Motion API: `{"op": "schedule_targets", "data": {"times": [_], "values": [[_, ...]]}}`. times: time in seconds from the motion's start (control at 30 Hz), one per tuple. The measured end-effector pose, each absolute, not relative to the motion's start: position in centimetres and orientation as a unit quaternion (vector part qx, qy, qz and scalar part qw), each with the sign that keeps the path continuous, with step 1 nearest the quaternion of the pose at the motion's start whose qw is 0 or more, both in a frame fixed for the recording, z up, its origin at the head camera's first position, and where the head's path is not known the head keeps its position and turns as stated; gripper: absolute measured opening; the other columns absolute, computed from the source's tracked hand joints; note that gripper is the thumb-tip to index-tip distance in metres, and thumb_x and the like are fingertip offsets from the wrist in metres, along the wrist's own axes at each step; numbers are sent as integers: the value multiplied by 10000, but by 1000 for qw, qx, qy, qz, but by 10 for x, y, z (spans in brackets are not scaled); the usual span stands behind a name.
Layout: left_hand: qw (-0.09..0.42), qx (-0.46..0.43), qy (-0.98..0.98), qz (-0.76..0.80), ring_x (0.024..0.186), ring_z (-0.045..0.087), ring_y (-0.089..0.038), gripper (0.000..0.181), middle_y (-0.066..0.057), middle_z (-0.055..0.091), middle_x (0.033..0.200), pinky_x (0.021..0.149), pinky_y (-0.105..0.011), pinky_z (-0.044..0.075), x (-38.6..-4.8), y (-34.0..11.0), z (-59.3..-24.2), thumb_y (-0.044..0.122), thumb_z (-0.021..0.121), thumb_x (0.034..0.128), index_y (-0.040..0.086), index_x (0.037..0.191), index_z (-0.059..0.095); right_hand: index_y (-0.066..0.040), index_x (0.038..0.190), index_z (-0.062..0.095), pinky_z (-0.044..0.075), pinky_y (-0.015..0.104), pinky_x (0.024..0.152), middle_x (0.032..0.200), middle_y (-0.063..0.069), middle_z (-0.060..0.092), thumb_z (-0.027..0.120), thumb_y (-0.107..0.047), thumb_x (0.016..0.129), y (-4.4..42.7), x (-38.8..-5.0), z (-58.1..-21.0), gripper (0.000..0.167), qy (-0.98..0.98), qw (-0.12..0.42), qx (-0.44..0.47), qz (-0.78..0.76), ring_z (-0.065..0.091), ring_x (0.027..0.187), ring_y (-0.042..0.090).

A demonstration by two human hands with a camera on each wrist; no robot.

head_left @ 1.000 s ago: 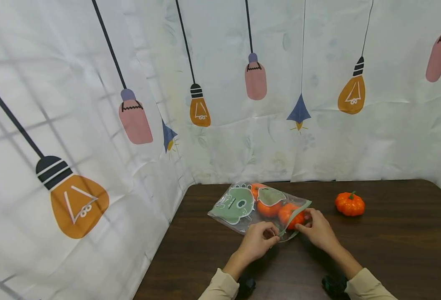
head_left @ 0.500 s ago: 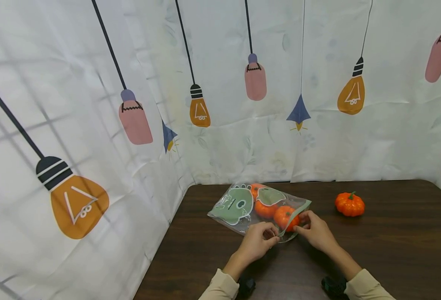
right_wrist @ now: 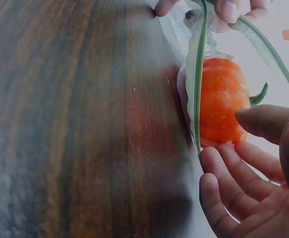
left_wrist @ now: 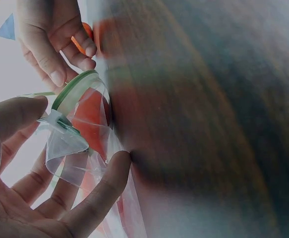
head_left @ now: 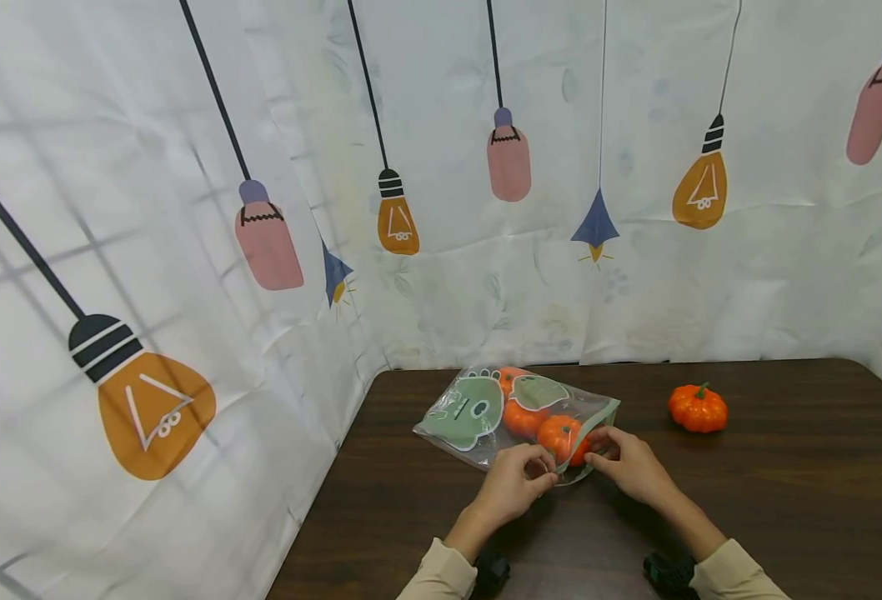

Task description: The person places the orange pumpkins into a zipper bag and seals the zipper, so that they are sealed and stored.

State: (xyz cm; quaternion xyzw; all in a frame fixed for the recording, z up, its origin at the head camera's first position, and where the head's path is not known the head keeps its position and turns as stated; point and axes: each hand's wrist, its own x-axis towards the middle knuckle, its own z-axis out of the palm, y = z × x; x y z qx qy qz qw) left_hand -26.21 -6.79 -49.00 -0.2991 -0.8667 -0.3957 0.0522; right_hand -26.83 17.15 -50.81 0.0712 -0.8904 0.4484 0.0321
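Note:
On the table lies a clear zip bag (head_left: 465,417) with green prints, several orange pumpkins inside. My left hand (head_left: 510,487) grips the near corner of its green-edged mouth; in the left wrist view the thumb is at the zip slider (left_wrist: 60,121). The bag's mouth faces right, held apart. At that opening, my right hand (head_left: 632,471) touches the nearest pumpkin (head_left: 557,437). The right wrist view has this pumpkin (right_wrist: 222,99) within the green rim (right_wrist: 199,84), green stem toward the thumb, with the thumb tip and extended fingers against its near end.
Another orange pumpkin (head_left: 699,408) sits on the brown table (head_left: 801,475), right of the bag and beyond my right hand. A white curtain (head_left: 441,300) printed with lamps hangs behind the table and along its left side.
The nearest pumpkin has slid left, deeper into the bag, and the middle one has shifted left too. My right hand has moved slightly left; my left hand keeps its place.

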Motion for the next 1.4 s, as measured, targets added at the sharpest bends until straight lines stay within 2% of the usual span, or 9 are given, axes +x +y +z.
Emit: {"op": "schedule_targets", "data": {"times": [0.37, 0.7, 0.83, 1.03, 1.27, 1.4], "values": [[46, -295, -869, -396, 759, 586, 68, 107, 66, 698, 860, 706, -145, 504, -262, -68, -487, 144, 789, 887, 186, 891, 691, -80, 1184, 673, 520, 272, 695, 1071, 59, 729, 736, -279, 943, 175, -268, -505, 319, -886, 27, 75, 456, 643, 863, 146], [53, -296, -871, -388, 749, 564, 83, 108, 75, 683, 847, 701, -128, 489, -260, -68, -486, 146, 791, 880, 186, 886, 691, -60, 1191, 667, 534, 284, 735, 1076, 76, 732, 706, -275, 968, 193, -269, -498, 313, -889, 50, 70, 450, 682, 939, 188], [53, -295, -874, -383, 744, 563, 87, 105, 82, 678, 838, 697, -126, 486, -259, -68, -484, 152, 789, 880, 189, 880, 691, -48, 1192, 662, 524, 259, 724, 1063, 73, 724, 692, -270, 979, 207, -269, -494, 309, -889, 68, 61, 450, 675, 926, 142], [55, -295, -875, -381, 746, 571, 84, 96, 80, 679, 839, 694, -128, 488, -259, -69, -483, 157, 789, 879, 183, 882, 696, -7, 1204, 646, 504, 245, 683, 1025, 91, 716, 676, -293, 990, 228, -267, -488, 358, -882, 100, 47, 457, 628, 826, 31], [52, -289, -878, -378, 747, 577, 75, 99, 80, 677, 846, 697, -129, 487, -260, -69, -486, 162, 792, 874, 190, 881, 697, -12, 1278, 606, 498, 263, 666, 1146, 175, 670, 609, -430, 1013, 252, -263, -480, 494, -890, 119, -5, 439, 541, 840, -18], [50, -288, -879, -377, 743, 575, 76, 103, 78, 679, 844, 694, -128, 486, -261, -70, -487, 158, 793, 872, 190, 881, 695, -10, 1283, 594, 488, 288, 670, 1217, 229, 644, 611, -442, 1006, 264, -261, -478, 513, -890, 139, -41, 432, 580, 912, 83]]}}
